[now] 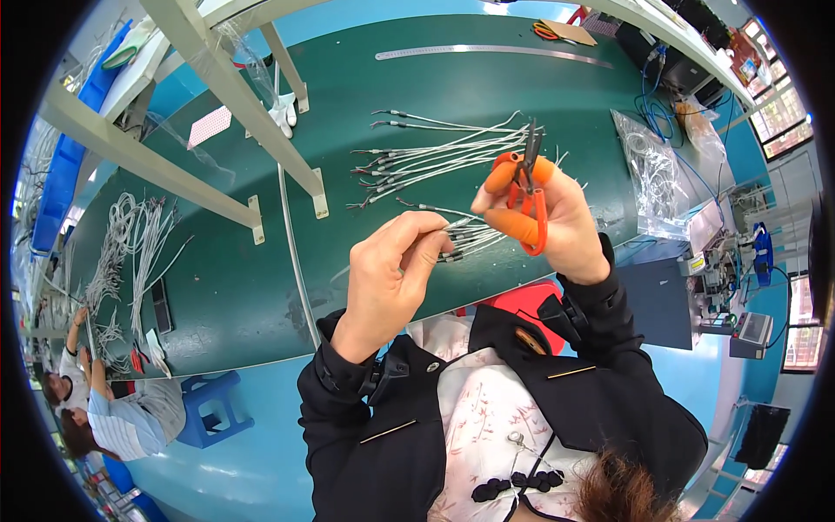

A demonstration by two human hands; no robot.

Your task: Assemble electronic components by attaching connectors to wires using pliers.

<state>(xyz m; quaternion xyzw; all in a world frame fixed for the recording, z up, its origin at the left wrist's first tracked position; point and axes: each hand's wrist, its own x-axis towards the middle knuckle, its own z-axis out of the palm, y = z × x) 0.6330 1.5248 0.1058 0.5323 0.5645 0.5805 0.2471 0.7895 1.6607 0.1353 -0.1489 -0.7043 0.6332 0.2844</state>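
My left hand [389, 265] is closed in a pinch on the end of a thin white cable [457, 224], just above the green table. Orange-handled scissors [541, 228] are in my right hand [570, 222], their dark blades pointing to the far side of the table. Orange finger covers [511, 224] sit on some of that hand's fingers. Below and between my hands lies a bunch of cables [477, 237] with dark sleeves near their ends, partly hidden by the fingers. Farther off, several similar white cables [435, 159] lie side by side.
A steel ruler [487, 50] lies along the far side. Clear plastic bags [652, 178] rest at the right. Pale shelf posts [283, 139] stand on the table to the left, beyond them cable bundles [143, 252]. Two people [130, 418] work at far left beside a blue stool [209, 409].
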